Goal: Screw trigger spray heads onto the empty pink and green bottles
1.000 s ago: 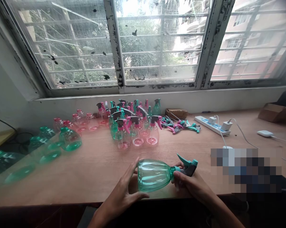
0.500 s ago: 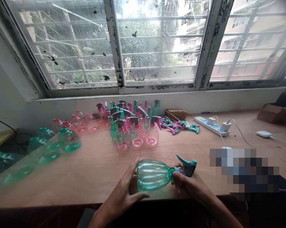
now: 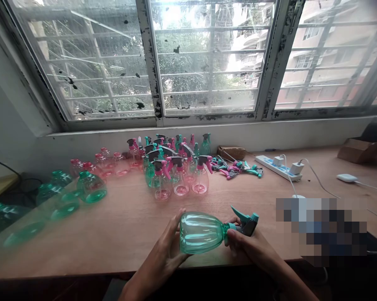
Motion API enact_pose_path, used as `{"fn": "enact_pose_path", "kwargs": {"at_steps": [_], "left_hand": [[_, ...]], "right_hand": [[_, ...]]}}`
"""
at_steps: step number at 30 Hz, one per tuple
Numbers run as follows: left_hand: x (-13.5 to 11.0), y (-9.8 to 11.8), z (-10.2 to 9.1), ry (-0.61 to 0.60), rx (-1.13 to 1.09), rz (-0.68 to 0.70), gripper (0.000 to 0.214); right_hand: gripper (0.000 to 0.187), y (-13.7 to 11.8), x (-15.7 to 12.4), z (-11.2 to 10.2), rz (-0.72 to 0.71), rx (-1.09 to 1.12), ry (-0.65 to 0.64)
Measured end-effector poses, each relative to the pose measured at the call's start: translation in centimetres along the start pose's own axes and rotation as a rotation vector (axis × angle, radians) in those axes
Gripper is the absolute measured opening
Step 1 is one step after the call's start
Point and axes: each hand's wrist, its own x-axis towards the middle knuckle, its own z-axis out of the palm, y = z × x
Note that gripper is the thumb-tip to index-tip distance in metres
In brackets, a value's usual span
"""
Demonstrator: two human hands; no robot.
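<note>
A translucent green spray bottle (image 3: 201, 232) lies sideways in the air near the table's front edge, its base to the left. My left hand (image 3: 166, 247) is wrapped around the base end, with the thumb below and some fingers hidden behind the plastic. At the neck, my right hand (image 3: 255, 247) pinches the teal collar. The black and teal trigger head (image 3: 248, 223) sits on the neck and points up to the right. Beyond my hands stand several pink bottles with trigger heads (image 3: 181, 179).
Several open green bottles (image 3: 92, 188) and pink bottles (image 3: 122, 165) stand at the left. Loose trigger heads (image 3: 238, 169) lie in a heap near a white power strip (image 3: 278, 168). A cardboard box (image 3: 360, 148) is at the far right. Windows rise behind the table (image 3: 122, 238).
My left hand has closed in on the bottle's base, its thumb now tucked against the underside. The bottle and my right hand stay nearly in place.
</note>
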Motion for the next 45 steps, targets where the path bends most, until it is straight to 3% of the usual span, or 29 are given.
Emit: {"fn": "enact_pose_path", "kwargs": {"at_steps": [2, 6, 10, 14, 19, 24, 33, 37, 41, 45], "left_hand": [[-0.1, -0.2, 0.1, -0.015, -0.034, -0.013, 0.092], [-0.2, -0.5, -0.3, -0.058, -0.014, -0.074, 0.113], [-0.2, -0.1, -0.4, -0.024, 0.058, -0.063, 0.105], [-0.2, 0.2, -0.1, -0.02, -0.037, -0.008, 0.09], [-0.2, -0.2, -0.3, -0.035, -0.04, -0.046, 0.109], [-0.1, -0.3, -0.6, -0.028, 0.082, -0.049, 0.101], [-0.1, 0.2, -0.3, -0.064, -0.072, -0.091, 0.112], [-0.1, -0.2, -0.6, -0.055, 0.016, -0.114, 0.103], [-0.3, -0.8, -0.6, -0.081, -0.034, -0.057, 0.087], [-0.2, -0.5, -0.5, -0.11, -0.108, -0.066, 0.113]], "right_hand": [[0.036, 0.1, 0.0, -0.1, -0.005, 0.006, -0.001], [0.036, 0.2, 0.0, -0.2, -0.007, 0.006, -0.009], [0.035, 0.3, 0.0, -0.3, -0.007, -0.004, -0.012], [0.032, 0.3, 0.1, -0.3, -0.016, -0.001, -0.017], [0.034, 0.1, -0.1, -0.3, -0.008, -0.031, -0.02], [0.033, 0.3, 0.0, -0.5, -0.01, -0.032, -0.02], [0.031, 0.4, 0.2, -0.4, -0.004, 0.069, 0.006], [0.032, 0.4, 0.2, -0.4, -0.006, 0.058, 0.014], [0.033, 0.4, 0.2, -0.3, -0.008, 0.05, 0.035], [0.034, 0.2, 0.1, -0.2, 0.0, 0.047, 0.045]]}}
